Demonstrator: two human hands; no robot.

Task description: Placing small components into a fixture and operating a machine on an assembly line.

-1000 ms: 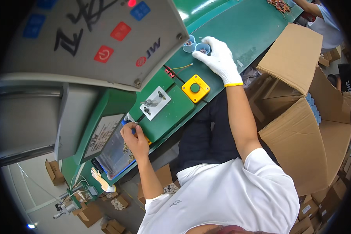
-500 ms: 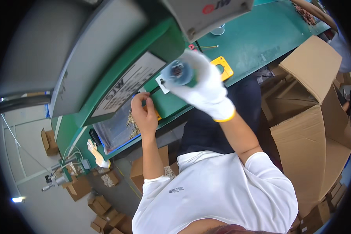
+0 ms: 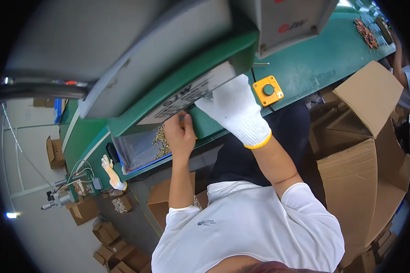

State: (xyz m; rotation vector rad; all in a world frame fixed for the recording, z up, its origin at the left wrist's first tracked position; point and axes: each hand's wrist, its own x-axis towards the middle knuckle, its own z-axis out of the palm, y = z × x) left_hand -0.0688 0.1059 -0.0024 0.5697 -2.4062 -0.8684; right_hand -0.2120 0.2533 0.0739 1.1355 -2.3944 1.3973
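My right hand [image 3: 236,109], in a white knit glove with a yellow cuff, reaches in under the green and grey machine head [image 3: 187,82]. Its fingertips are hidden there, so what it holds does not show. My bare left hand [image 3: 181,134] is below the machine's lower edge, fingers curled and thumb alongside. Whatever may be between those fingers is hidden. Beside the left hand lies a shallow tray [image 3: 133,152] with small brass-coloured parts [image 3: 161,144]. A yellow box with a green push button [image 3: 268,90] sits right of the gloved hand.
A large open cardboard box [image 3: 351,182] stands at my right. A spare glove [image 3: 111,172] lies left of the tray. Copper-coloured parts [image 3: 366,34] are heaped at the bench's far right, near another person's arm [image 3: 398,66]. Smaller cartons [image 3: 118,245] are on the floor at left.
My gloved right hand held a translucent round part in view; now its fingers have gone under the machine head. The whole view has shifted, and the yellow box's green button has come into sight.
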